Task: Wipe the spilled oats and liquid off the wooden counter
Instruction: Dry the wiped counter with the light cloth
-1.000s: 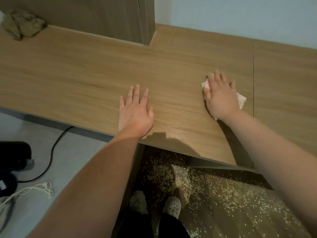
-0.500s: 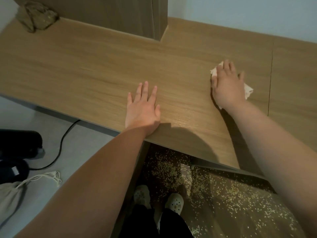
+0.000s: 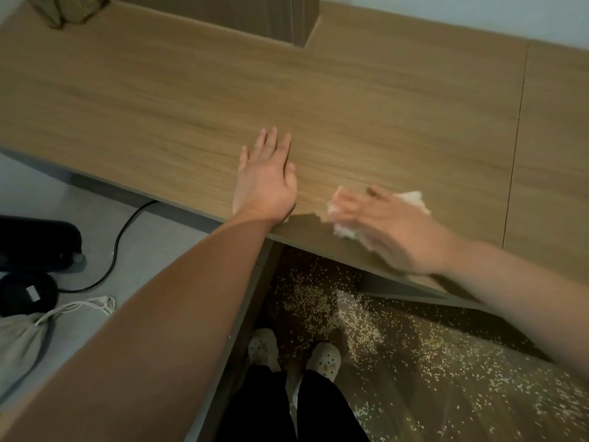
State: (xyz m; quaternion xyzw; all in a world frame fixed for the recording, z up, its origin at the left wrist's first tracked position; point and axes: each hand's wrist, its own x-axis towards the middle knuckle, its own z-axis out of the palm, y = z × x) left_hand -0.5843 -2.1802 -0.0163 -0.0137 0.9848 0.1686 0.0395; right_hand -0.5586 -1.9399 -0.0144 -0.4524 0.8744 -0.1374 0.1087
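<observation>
My left hand (image 3: 266,183) lies flat, fingers straight, on the wooden counter (image 3: 350,122) near its front edge. My right hand (image 3: 387,226), blurred by motion, presses a crumpled white tissue (image 3: 411,199) against the counter at the front edge, just right of my left hand. The tissue shows at both ends of the hand. Whether the fingers curl round it is not clear from the blur. Spilled oats (image 3: 366,327) lie scattered on the floor below the counter edge. No oats or liquid show on the counter top.
A crumpled brown cloth (image 3: 67,9) lies at the counter's far left corner beside a wooden upright panel (image 3: 255,14). A seam (image 3: 518,129) crosses the counter at right. On the floor: black devices (image 3: 35,240), a cable (image 3: 121,247), a drawstring bag (image 3: 22,346), my feet (image 3: 293,352).
My right hand has swept the tissue from the middle right of the counter down and left to the front edge. My left hand has stayed flat in place.
</observation>
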